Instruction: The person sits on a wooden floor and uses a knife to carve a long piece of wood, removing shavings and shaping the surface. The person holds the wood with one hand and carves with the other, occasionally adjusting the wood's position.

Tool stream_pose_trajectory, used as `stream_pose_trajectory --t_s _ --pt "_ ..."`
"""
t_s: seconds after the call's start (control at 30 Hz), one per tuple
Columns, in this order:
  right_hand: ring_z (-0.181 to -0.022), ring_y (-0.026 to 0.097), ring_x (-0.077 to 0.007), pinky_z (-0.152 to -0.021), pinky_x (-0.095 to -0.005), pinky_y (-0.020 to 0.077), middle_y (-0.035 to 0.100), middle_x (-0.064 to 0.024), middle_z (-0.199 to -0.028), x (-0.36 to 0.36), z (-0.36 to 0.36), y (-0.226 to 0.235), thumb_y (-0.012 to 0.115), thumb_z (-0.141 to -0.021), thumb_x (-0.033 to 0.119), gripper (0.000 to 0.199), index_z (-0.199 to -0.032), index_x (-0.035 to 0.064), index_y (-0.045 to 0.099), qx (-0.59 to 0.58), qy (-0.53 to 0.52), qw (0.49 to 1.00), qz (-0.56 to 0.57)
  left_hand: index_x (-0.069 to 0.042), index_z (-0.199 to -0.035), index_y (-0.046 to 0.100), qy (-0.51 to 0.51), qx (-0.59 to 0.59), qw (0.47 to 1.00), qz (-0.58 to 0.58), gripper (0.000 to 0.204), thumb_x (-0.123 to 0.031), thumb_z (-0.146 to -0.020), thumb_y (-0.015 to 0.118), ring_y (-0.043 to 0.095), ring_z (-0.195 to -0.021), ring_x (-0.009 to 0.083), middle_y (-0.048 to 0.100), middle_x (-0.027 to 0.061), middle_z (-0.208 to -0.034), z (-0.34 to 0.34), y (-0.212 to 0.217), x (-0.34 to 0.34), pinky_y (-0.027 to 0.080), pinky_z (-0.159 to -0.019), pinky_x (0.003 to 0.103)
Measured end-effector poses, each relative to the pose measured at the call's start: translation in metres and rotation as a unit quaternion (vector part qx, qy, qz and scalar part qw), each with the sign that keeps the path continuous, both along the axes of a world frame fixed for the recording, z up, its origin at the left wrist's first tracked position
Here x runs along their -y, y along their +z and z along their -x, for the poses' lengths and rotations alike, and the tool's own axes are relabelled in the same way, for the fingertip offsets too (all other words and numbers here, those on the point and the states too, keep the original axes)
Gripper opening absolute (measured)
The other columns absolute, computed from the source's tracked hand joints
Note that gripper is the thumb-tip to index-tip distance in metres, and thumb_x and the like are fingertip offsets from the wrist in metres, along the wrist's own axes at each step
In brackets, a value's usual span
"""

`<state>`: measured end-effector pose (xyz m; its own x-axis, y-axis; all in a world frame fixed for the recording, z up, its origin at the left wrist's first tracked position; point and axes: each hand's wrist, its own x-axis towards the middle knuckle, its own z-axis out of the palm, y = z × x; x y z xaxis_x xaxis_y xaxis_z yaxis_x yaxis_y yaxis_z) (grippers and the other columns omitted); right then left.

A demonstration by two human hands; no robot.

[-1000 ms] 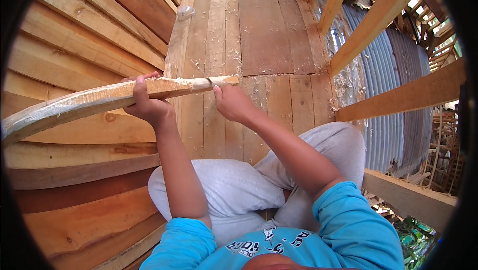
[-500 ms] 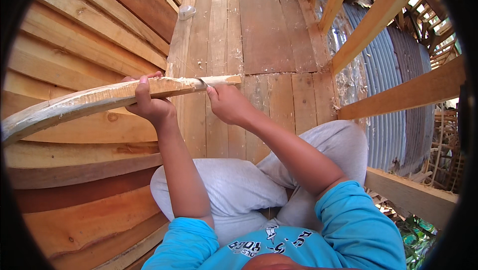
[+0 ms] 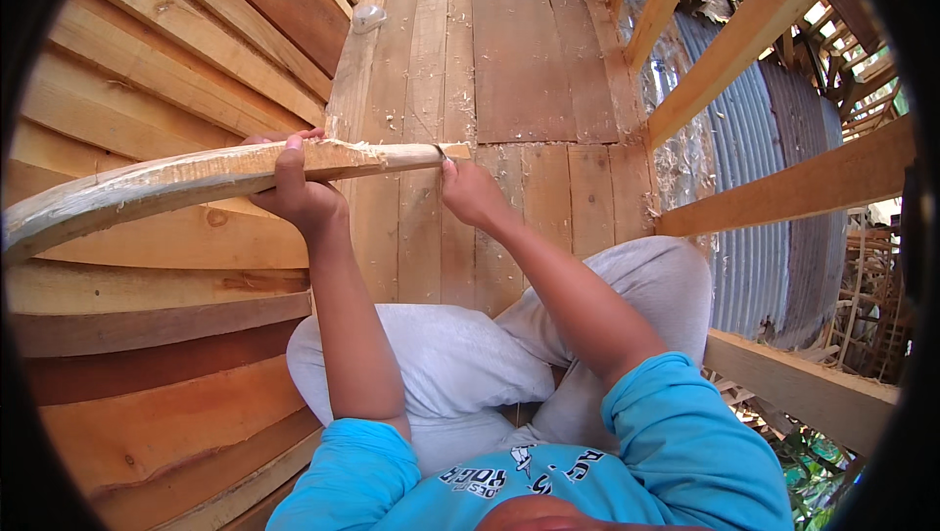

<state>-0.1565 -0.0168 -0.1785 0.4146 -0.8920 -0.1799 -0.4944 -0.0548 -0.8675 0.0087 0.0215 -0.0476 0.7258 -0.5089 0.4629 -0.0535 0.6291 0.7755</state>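
Observation:
A long pale piece of wood [image 3: 166, 180] with freshly shaved faces runs from the left edge to the middle, level above the floor. My left hand [image 3: 308, 206] is closed around it from below, thumb on the near side and fingers on the far side. At the wood's narrow right end, my right hand [image 3: 478, 196] is closed on a knife. Only its thin dark blade [image 3: 442, 151] shows, lying across the wood near the tip; the handle is hidden in my fist. Small shavings [image 3: 370, 149] cling to the upper face.
I sit cross-legged on a plank floor [image 3: 548, 198] strewn with wood shavings. A plank wall [image 3: 147, 228] stands close on my left. To the right are wooden railing bars [image 3: 783, 175] with corrugated metal sheets [image 3: 749, 179] beyond. A small clear plastic container [image 3: 369, 19] lies further ahead by the wall.
My right hand and the blade have slid rightward along the wood, closer to its tip. My left hand keeps its grip in nearly the same place.

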Motion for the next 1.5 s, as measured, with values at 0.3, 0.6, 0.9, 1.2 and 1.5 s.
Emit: stream_pose_trajectory --t_s 0.3,0.6,0.9,1.2,1.5 --pt "-0.092 0.063 -0.0501 -0.084 -0.0551 0.0479 0.065 -0.0355 -0.094 -0.007 -0.022 0.015 0.040 -0.105 0.031 0.049 -0.093 -0.0102 0.064 -0.019 0.011 0.999 0.027 -0.006 -0.097 0.047 0.022 -0.037 0.999 0.001 0.029 -0.006 -0.074 0.063 0.059 -0.072 0.0231 0.045 0.0057 -0.083 -0.014 -0.001 -0.005 0.058 -0.077 0.044" --pt "-0.093 0.065 -0.0493 -0.086 -0.0557 0.0503 0.066 -0.0335 -0.095 0.007 -0.008 -0.013 0.040 -0.104 0.031 0.046 -0.099 -0.0078 0.065 -0.067 -0.020 0.997 -0.011 -0.003 -0.093 0.046 0.032 -0.040 0.999 0.004 0.026 -0.004 -0.073 0.063 0.059 -0.071 0.0220 0.046 0.0064 -0.085 -0.005 0.002 0.002 0.058 -0.075 0.041" --pt "-0.091 0.064 -0.0517 -0.084 -0.0571 0.0485 0.066 -0.0344 -0.092 0.016 0.008 -0.042 0.039 -0.105 0.033 0.052 -0.093 -0.0100 0.066 -0.100 -0.044 0.994 0.010 -0.004 -0.090 0.046 0.031 -0.036 0.999 0.001 0.024 -0.006 -0.074 0.063 0.055 -0.069 0.0194 0.047 0.0067 -0.083 -0.002 0.005 0.004 0.059 -0.074 0.041" --pt "-0.096 0.064 -0.0508 -0.088 -0.0556 0.0498 0.066 -0.0364 -0.097 -0.005 -0.022 0.020 0.039 -0.105 0.031 0.052 -0.095 -0.0108 0.067 -0.055 0.014 0.998 0.028 -0.005 -0.095 0.046 0.037 -0.021 0.999 0.005 0.025 -0.005 -0.075 0.062 0.057 -0.074 0.0201 0.044 0.0051 -0.081 -0.011 0.003 -0.005 0.058 -0.075 0.041" --pt "-0.098 0.063 -0.0512 -0.089 -0.0546 0.0490 0.066 -0.0358 -0.098 0.016 -0.006 -0.002 0.039 -0.104 0.032 0.052 -0.097 -0.0109 0.066 -0.100 0.013 0.995 -0.023 -0.004 -0.097 0.049 0.008 -0.023 0.999 0.028 0.027 -0.003 -0.074 0.064 0.056 -0.071 0.0160 0.046 0.0051 -0.082 -0.010 0.006 -0.004 0.062 -0.071 0.041"
